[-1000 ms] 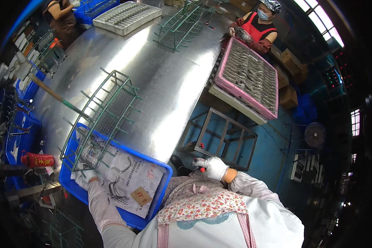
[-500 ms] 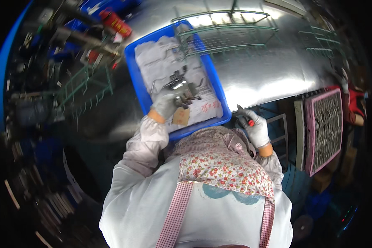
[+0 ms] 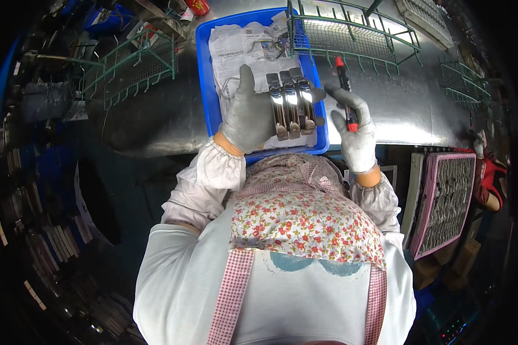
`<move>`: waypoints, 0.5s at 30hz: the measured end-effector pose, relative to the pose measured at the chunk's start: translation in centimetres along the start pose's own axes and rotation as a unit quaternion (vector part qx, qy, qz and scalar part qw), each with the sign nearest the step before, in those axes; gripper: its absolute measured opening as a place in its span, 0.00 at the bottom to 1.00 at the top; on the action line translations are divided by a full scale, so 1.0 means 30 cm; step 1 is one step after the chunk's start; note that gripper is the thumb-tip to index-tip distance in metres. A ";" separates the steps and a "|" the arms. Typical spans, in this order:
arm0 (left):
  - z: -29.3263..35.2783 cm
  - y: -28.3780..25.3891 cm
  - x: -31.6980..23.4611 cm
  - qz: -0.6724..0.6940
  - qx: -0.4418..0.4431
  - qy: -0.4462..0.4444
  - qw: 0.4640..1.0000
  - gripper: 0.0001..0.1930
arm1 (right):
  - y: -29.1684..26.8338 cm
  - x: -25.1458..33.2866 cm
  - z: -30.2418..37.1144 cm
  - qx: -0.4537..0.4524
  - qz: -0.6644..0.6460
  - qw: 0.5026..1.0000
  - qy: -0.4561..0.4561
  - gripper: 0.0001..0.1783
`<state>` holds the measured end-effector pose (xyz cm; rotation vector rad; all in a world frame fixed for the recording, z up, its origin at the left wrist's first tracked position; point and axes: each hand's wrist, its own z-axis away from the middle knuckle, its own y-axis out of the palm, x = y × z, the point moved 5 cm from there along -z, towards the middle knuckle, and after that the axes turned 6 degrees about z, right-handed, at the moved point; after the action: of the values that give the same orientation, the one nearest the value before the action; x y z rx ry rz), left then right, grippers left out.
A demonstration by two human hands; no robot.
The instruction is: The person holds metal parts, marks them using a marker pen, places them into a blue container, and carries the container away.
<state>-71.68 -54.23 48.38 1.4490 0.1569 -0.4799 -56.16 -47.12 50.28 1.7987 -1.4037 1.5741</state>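
Observation:
My left hand (image 3: 247, 119), in a grey-white glove, supports three shiny curved metal pieces (image 3: 292, 106) laid side by side across its fingers. Its thumb points up, away from them. A red-and-black marker pen (image 3: 344, 86) stands nearly upright in the fingers of my right hand (image 3: 358, 141), also gloved, just right of the metal pieces. Below the left hand lies a blue tray (image 3: 205, 80) lined with printed newspaper (image 3: 230, 43). A few bent wire-like metal pieces (image 3: 269, 50) rest on the paper toward the far end.
A green wire rack (image 3: 357, 49) stands over the tray's far right side; another green rack (image 3: 138, 72) is at left. Both are on the metal table (image 3: 149, 129). At right a pink-framed panel (image 3: 446, 201) stands upright, near another person's red sleeve (image 3: 488, 181).
The metal pieces, bunched together before, now lie in a neat row on my left hand. My right hand has come up beside them from the tray's near corner, marker raised. The view has shifted.

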 end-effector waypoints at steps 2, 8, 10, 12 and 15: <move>0.004 0.019 0.020 -0.006 0.012 -0.007 1.000 0.60 | 0.007 0.083 -0.025 0.015 0.040 0.997 -0.061 0.25; 0.006 0.109 0.039 -0.055 -0.015 0.089 0.994 0.46 | 0.031 0.133 -0.104 0.000 0.051 0.997 -0.056 0.23; 0.013 0.107 0.052 -0.076 0.024 0.050 0.996 0.47 | -0.013 0.124 -0.114 -0.036 0.011 0.999 -0.007 0.16; 0.024 0.127 0.072 -0.077 0.072 0.026 0.994 0.42 | -0.037 0.116 -0.115 -0.021 -0.090 0.995 0.047 0.11; 0.040 0.128 0.095 -0.256 0.071 0.008 0.964 0.35 | -0.039 0.057 -0.098 -0.004 -0.170 0.983 0.075 0.12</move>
<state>-67.77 -55.86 50.95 1.5505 0.5264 -0.9150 -56.95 -45.01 53.11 1.7622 -0.9734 1.4827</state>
